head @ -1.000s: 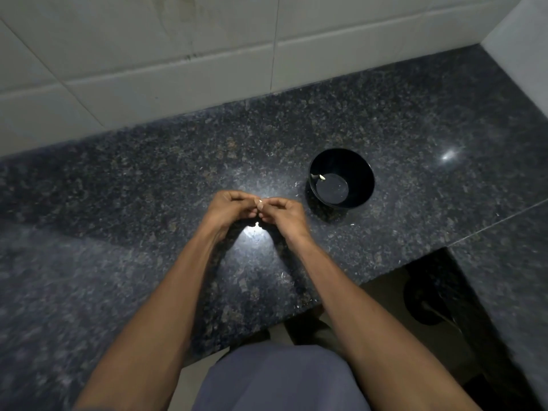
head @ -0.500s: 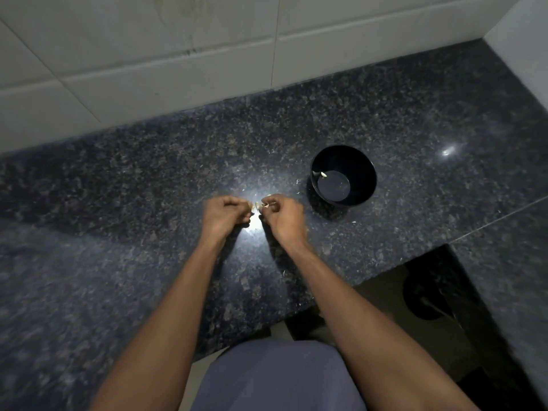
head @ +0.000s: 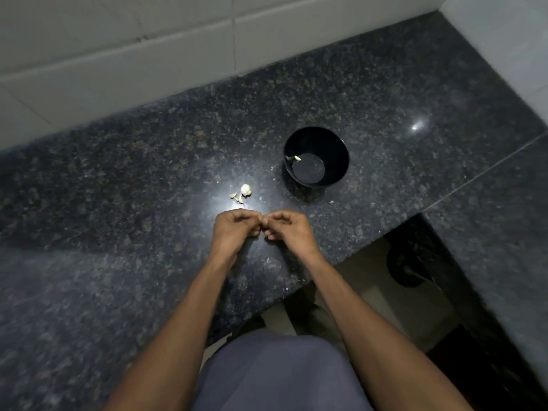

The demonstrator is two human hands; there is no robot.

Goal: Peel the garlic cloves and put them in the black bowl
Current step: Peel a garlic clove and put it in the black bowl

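Your left hand (head: 234, 229) and right hand (head: 286, 229) meet mid-frame, fingers curled; what each grip holds is hidden.

A dark speckled granite desk (head: 370, 93) met a wall of pale tiles (head: 118, 54). A bright light glare (head: 417, 126) shone on the stone; pale floor (head: 367, 295) showed below.

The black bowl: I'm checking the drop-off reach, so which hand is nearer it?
Right. The right hand sits below and just left of the black bowl; the left hand is farther left.
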